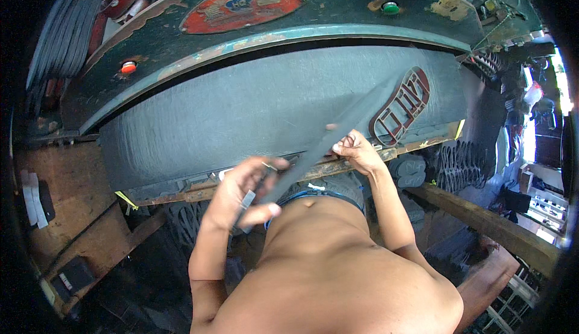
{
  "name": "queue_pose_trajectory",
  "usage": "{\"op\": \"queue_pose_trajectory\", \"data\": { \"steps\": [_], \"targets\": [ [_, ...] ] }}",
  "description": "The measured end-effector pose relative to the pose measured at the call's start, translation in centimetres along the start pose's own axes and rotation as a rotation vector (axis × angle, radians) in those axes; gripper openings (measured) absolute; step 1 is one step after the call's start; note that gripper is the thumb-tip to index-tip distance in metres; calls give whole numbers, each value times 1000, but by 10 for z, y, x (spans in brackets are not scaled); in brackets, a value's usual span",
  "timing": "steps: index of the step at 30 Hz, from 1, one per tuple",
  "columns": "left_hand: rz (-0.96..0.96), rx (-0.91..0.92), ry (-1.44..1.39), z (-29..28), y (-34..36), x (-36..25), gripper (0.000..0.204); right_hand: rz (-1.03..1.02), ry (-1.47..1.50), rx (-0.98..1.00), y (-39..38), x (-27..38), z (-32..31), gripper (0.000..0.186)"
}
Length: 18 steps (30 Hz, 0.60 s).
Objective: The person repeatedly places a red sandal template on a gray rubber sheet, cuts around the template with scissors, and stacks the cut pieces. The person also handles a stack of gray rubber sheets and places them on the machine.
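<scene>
A long, narrow dark grey strip [313, 158] slants over the front edge of the work table, from beside my left hand up to the right, its far part smeared by motion. My right hand [357, 151] is closed on the strip about midway, thumb and fingers pinching its edge. My left hand [246, 190] curls around a dark object with a light grey end, too blurred to name, close to the strip's lower end. Beyond my right hand, a cutting die [401, 106] with metal outlines on a reddish-brown base lies on the grey table surface [229, 98].
A green machine beam [338, 2] with a red button [129, 67] and a green button [391, 8] spans the table's far side. Dark sheets [66, 32] are stacked at the upper left. Several metal dies [461, 165] hang at right, above a wooden beam [494, 219].
</scene>
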<state>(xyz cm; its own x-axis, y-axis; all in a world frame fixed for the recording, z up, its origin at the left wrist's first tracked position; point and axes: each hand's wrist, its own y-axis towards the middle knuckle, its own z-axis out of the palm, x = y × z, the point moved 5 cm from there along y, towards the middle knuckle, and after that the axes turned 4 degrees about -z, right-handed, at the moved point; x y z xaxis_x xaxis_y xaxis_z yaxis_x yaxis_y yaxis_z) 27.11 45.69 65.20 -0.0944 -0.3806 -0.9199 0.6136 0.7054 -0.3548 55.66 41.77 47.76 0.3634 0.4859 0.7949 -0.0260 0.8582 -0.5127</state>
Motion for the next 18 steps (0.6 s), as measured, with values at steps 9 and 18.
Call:
{"op": "queue_pose_trajectory", "data": {
  "steps": [9, 18],
  "targets": [
    [58, 249, 198, 78, 31, 20, 54, -443, 1063, 484, 43, -3, 65, 62],
    [176, -563, 833, -1, 70, 69, 71, -459, 1157, 257, 57, 0, 70, 61]
  ]
}}
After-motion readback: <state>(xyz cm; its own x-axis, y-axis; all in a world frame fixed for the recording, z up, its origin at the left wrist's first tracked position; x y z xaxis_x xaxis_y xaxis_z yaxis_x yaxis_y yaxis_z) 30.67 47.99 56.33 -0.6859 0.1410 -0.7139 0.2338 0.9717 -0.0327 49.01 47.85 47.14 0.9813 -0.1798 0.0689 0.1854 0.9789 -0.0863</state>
